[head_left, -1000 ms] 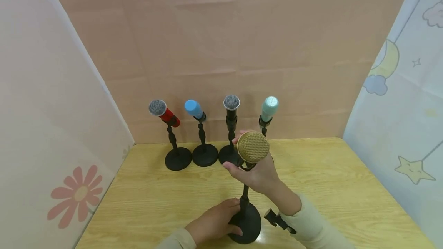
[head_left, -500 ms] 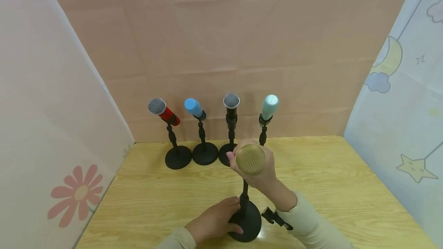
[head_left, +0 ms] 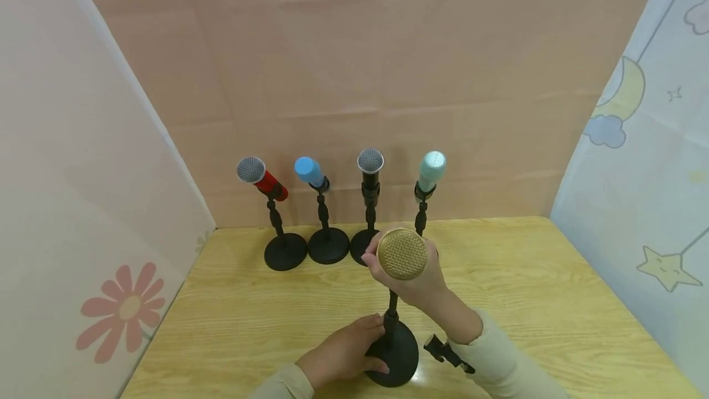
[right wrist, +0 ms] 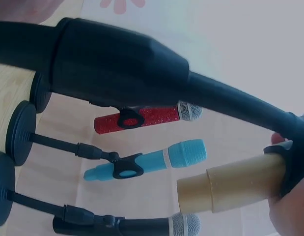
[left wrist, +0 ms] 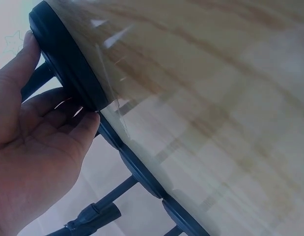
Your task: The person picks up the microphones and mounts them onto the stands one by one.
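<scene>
A gold microphone (head_left: 402,254) with a mesh head sits in the clip of a black stand, its head facing the head camera. My right hand (head_left: 418,291) grips it around the clip, behind the head. In the right wrist view the microphone's gold handle (right wrist: 240,182) sticks out of the black clip (right wrist: 285,162). Below, my left hand (head_left: 344,350) holds the round black base (head_left: 400,359) by its left side. The left wrist view has the left thumb and fingers spread along the rim of that base (left wrist: 68,61).
Along the back of the wooden table (head_left: 249,319) stand red (head_left: 267,183), blue (head_left: 310,172), black (head_left: 370,171) and mint green (head_left: 432,171) microphones on black stands. A pink-brown wall (head_left: 332,48) rises behind them. A small black device (head_left: 447,353) sits at the right wrist.
The gold microphone's head has tipped down and towards the head camera, and the right fingers have wrapped closer around it. The left hand and the base have stayed in place.
</scene>
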Demonstrator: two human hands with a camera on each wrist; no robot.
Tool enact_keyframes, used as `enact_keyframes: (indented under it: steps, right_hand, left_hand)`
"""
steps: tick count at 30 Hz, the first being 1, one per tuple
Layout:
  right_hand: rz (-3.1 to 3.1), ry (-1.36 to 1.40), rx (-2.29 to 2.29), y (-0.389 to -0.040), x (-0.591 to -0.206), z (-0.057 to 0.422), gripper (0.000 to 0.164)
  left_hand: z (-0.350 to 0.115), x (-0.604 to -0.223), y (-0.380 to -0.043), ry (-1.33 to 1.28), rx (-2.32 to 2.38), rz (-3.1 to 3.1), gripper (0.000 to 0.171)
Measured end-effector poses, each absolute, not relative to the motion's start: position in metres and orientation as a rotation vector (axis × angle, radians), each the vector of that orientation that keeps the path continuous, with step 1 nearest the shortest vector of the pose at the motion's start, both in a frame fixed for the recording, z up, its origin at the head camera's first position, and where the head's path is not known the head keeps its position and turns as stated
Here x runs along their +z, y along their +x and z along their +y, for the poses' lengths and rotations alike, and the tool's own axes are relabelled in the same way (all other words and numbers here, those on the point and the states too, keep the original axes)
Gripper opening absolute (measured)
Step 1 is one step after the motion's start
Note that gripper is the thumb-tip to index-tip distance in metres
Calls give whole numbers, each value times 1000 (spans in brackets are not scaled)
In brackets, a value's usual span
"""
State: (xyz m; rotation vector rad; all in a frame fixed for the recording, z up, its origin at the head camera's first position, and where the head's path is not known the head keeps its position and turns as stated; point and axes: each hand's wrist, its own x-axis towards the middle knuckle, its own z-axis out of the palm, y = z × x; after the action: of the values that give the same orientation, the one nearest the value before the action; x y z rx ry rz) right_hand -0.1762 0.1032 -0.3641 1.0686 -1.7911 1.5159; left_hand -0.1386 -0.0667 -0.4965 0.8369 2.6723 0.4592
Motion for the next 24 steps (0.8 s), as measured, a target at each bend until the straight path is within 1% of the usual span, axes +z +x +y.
enact_keyframes:
  steps: [2,4,9,11,13,19,24]
  right_hand:
    - [-1824,1087,1571,-174,-362,107,34]
    - [-1866,1098,1567,-173,-359,113,45]
    - [-2003,1067,1414,-169,-361,132,68]
    - [-2050,1031,1351,-169,-366,140,74]
    - [-2076,1002,1339,-168,-372,147,76]
    - [-2116,1002,1298,-165,-395,160,72]
    - [-2255,1003,1192,-156,-420,168,74]
  left_hand:
    - [-67,-497,-138,845,466,2671,69]
    - [-67,-497,-138,857,475,2676,70]
    - [-69,-498,-137,900,489,2691,69]
    - [-69,-498,-137,909,496,2691,69]
    - [-70,-498,-136,916,502,2693,69]
    - [-71,-500,-137,923,516,2697,69]
    - [-71,-502,-135,923,523,2690,69]
